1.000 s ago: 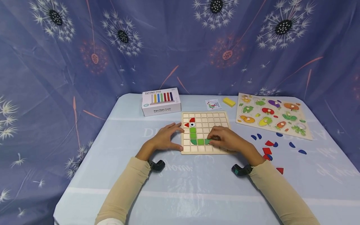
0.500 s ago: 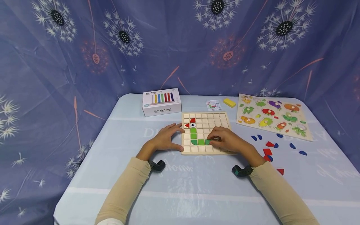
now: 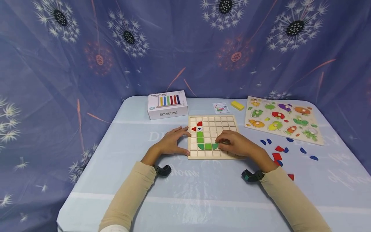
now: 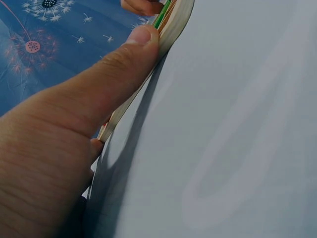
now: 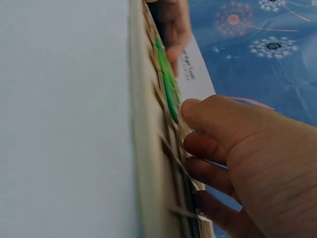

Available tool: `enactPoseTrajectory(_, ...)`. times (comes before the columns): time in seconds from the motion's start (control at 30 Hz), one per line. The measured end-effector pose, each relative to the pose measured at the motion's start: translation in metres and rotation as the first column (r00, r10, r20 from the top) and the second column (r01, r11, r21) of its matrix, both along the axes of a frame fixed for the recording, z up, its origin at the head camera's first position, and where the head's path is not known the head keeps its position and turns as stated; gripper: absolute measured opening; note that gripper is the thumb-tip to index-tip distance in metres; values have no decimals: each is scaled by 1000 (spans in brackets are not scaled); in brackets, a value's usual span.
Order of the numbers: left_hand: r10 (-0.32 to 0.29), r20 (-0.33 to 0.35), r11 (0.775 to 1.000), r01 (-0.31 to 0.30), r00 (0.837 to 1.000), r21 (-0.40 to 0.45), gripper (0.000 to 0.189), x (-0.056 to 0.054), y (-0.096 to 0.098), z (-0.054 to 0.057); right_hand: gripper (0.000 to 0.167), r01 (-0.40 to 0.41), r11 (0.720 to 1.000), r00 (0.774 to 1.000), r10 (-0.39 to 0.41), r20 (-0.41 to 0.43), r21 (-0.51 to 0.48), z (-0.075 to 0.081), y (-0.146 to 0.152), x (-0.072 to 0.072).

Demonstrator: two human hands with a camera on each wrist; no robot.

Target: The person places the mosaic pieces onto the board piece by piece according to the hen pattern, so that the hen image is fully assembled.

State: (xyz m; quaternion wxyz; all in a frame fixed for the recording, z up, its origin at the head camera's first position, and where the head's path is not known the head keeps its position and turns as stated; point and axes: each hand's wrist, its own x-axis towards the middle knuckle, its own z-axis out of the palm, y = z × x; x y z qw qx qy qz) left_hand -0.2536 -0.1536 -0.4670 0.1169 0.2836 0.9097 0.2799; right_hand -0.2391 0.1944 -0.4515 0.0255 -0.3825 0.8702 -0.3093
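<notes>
A pale wooden grid board (image 3: pixel 226 124) lies before me, with coloured tiles set in it. They form a bird-like shape: a red quarter-round (image 3: pixel 199 123), a red triangle (image 3: pixel 193 129), a white eye tile (image 3: pixel 199 129), and several green tiles (image 3: pixel 200 140) turning right along the bottom. My left hand (image 3: pixel 171 141) spreads at the board's left side, its thumb (image 4: pixel 141 39) pressed to the edge in the left wrist view. Over the board, my right hand (image 3: pixel 234 142) has loosely bent fingers beside the rounded green end tile (image 3: pixel 215 146). Nothing shows between its thumb (image 5: pixel 198 111) and fingers.
Red pieces (image 3: pixel 277 156) and blue half-rounds (image 3: pixel 314 158) lie scattered right of the board. Behind it are a white box (image 3: pixel 168 105), a picture card (image 3: pixel 221 108) and a yellow block (image 3: pixel 237 105). A vegetable puzzle board (image 3: pixel 282 119) lies at back right.
My right fingers have drawn slightly right, off the rounded green end tile, which now shows more fully in the grid. My left hand has stayed at the board's edge.
</notes>
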Motion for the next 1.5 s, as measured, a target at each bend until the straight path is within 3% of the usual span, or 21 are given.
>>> enactPoseTrajectory(0.2,-1,2,1000,1,1000,3,82,0,2,0,23,54,998,995,-56,-77,-27,19,44,5)
enactPoseTrajectory(0.33,3,-2,1000,-3,1000,1,81,0,1,2,27,200,980,974,-197,-111,22,29,91,13)
enactPoseTrajectory(0.53,3,5,1000,-3,1000,-6,81,0,1,1,32,409,901,911,-412,-5,146,31,153,34)
enactPoseTrajectory(0.67,2,9,1000,-2,1000,-6,81,0,2,1,32,437,882,894,-448,26,174,17,177,47)
enactPoseTrajectory(0.87,4,6,1000,-4,1000,-12,82,0,1,2,33,459,876,888,-457,-48,151,0,190,54)
enactPoseTrajectory(1.1,14,13,1000,-14,1000,-9,82,1,1,1,30,497,855,866,-500,-15,150,-3,187,52)
enactPoseTrajectory(1.33,12,10,1000,-12,1000,-6,82,2,1,1,34,473,871,880,-475,-15,134,-5,190,55)
enactPoseTrajectory(1.5,8,5,1000,-8,1000,-9,83,1,1,0,35,481,866,874,-486,4,137,-5,190,56)
